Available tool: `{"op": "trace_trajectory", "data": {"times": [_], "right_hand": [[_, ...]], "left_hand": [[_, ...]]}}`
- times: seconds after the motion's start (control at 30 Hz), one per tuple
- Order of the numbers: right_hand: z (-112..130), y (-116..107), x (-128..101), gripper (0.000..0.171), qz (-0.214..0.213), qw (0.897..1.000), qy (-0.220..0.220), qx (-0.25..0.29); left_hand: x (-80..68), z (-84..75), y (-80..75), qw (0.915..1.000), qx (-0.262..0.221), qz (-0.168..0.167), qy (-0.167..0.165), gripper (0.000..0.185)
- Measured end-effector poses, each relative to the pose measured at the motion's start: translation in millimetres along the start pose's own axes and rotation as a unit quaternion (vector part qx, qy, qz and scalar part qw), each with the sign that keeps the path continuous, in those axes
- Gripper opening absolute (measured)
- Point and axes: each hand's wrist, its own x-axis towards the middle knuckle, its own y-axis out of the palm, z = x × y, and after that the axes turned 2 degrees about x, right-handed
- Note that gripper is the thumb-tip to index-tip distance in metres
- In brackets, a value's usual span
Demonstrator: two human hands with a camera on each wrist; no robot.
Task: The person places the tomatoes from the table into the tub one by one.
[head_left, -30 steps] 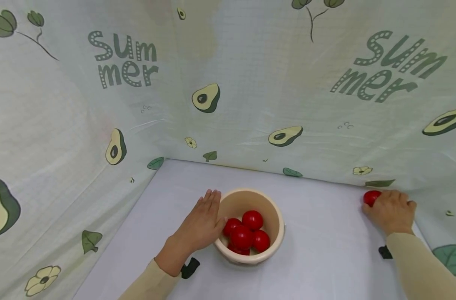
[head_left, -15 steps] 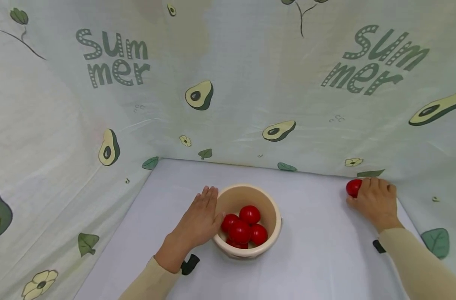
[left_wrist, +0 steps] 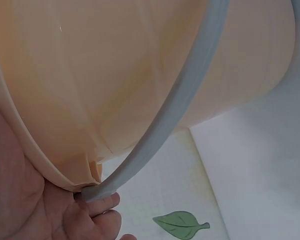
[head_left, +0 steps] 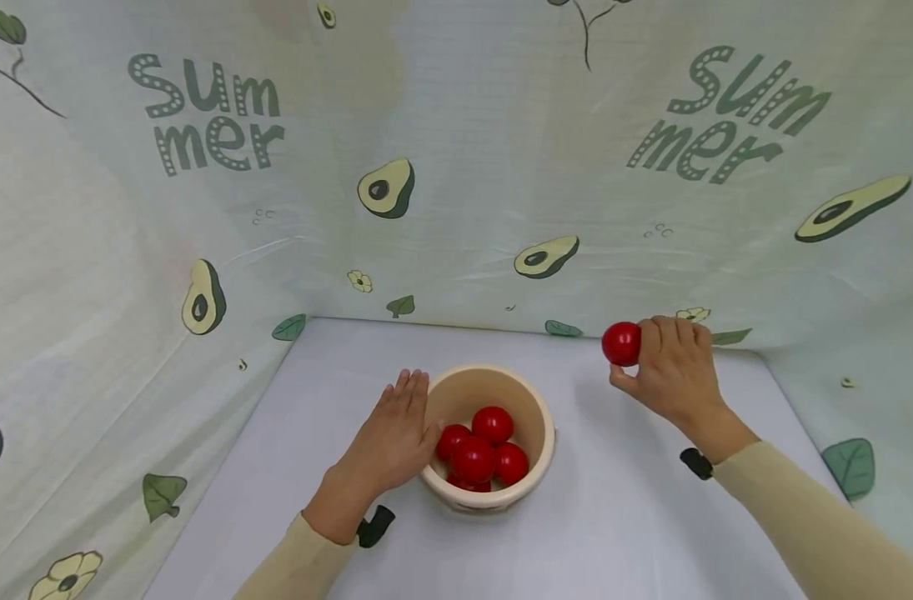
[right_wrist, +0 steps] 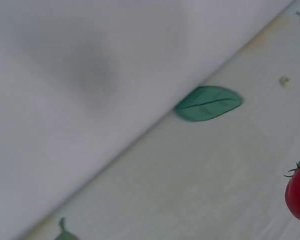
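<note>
A red tomato (head_left: 620, 344) is held up over the right side of the white surface, pinched between the thumb and fingers of my right hand (head_left: 675, 367). In the right wrist view the tomato (right_wrist: 299, 195) shows a green stem at the edge; that hand is out of sight there. My left hand (head_left: 393, 437) lies with straight fingers against the left rim of a cream bucket (head_left: 542, 408). Inside it sit several tomatoes (head_left: 474, 459). The left wrist view shows the bucket's wall (left_wrist: 125, 65), its grey handle (left_wrist: 165, 115) and my fingers touching the rim near the handle's end.
A white tabletop (head_left: 599, 517) carries the bucket. Behind and along both sides hangs a pale cloth (head_left: 456, 167) printed with avocados, leaves and lettering, meeting the table's far edge.
My right hand has lifted the tomato off the table near the far right corner and moved left towards the bucket. My left hand stays at the rim. The head view has shifted slightly.
</note>
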Motion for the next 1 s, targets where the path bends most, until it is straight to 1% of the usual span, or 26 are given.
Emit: {"op": "trace_trajectory", "data": {"times": [0.1, 0.23, 0.4, 0.5, 0.57, 0.73, 0.83, 1.0], "right_hand": [[31, -13, 21, 0.069, -0.022, 0.999, -0.024, 0.026], [70, -26, 39, 0.065, -0.033, 0.996, -0.043, 0.073], [112, -34, 49, 0.063, -0.03, 0.99, -0.058, 0.122], [131, -33, 49, 0.062, -0.014, 0.988, -0.068, 0.14], [141, -32, 49, 0.06, 0.002, 0.986, -0.074, 0.148], [159, -26, 46, 0.061, 0.044, 0.985, -0.078, 0.145], [165, -22, 44, 0.06, 0.059, 0.984, -0.082, 0.15], [169, -19, 41, 0.06, 0.07, 0.981, -0.084, 0.158]], "left_hand": [[-0.1, 0.3, 0.2, 1.0, -0.001, 0.004, -0.005, 0.076], [-0.6, -0.1, 0.1, 1.0, -0.002, 0.003, -0.006, 0.075], [-0.5, -0.1, -0.5, 1.0, -0.002, 0.003, 0.0, 0.075], [-0.1, 0.4, -0.5, 1.0, 0.0, 0.005, 0.002, 0.074], [0.1, 0.7, -0.6, 1.0, 0.003, 0.007, 0.002, 0.074], [0.9, 0.9, -0.9, 0.9999, 0.007, 0.006, 0.004, 0.074], [1.3, 1.0, -0.4, 0.9999, 0.008, 0.0, 0.007, 0.074], [1.5, 1.3, 1.1, 0.9999, 0.009, -0.001, 0.007, 0.075]]}}
